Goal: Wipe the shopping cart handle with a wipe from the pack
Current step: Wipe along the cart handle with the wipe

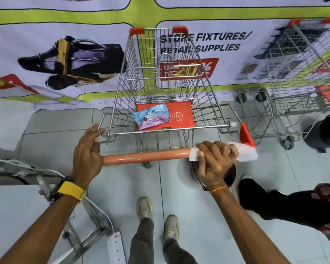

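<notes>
The shopping cart's orange handle (145, 157) runs across the middle of the head view. My left hand (87, 151) grips its left end. My right hand (216, 161) is closed around the handle's right part with a white wipe (246, 152) wrapped under it, and the wipe sticks out on both sides of the fist. The wipe pack (151, 116), blue and lilac, lies on the red child-seat flap (183, 116) inside the wire cart.
A second wire cart (301, 77) stands at the right against a printed banner wall. Another person's dark-trousered leg (274, 201) is at the lower right. A power strip (115, 246) and a metal frame (80, 225) lie on the floor at my left.
</notes>
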Demonstrator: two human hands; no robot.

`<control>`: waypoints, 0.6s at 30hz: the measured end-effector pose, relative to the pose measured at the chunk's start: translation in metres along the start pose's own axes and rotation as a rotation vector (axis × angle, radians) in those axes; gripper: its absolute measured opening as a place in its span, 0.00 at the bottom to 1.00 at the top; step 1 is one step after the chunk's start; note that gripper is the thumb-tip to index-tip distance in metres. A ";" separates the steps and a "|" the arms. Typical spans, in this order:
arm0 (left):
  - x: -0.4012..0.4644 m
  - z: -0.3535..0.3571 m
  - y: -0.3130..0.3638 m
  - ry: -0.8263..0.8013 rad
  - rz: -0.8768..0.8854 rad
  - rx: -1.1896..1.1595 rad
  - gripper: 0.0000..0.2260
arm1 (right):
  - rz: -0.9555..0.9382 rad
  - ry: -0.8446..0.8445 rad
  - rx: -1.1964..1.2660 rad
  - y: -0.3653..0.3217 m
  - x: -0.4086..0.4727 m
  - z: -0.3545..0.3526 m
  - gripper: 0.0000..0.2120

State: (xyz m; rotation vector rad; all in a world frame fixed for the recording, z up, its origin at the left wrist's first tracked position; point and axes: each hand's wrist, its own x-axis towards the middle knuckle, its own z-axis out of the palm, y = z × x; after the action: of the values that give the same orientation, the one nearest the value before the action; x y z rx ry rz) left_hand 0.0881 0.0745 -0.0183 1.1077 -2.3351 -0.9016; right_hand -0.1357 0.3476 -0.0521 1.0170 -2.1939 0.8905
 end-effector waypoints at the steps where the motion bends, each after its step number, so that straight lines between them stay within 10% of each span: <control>1: -0.001 0.000 -0.001 -0.004 0.000 -0.016 0.18 | -0.016 -0.010 0.010 -0.011 -0.003 0.005 0.16; 18: 0.003 -0.007 -0.009 -0.039 0.004 -0.092 0.19 | -0.211 -0.166 0.088 -0.186 -0.028 0.076 0.10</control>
State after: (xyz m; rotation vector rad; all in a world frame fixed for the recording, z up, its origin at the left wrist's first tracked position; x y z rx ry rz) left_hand 0.0955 0.0654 -0.0192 1.0575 -2.3008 -1.0266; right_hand 0.0139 0.2106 -0.0578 1.3805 -2.1448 0.8378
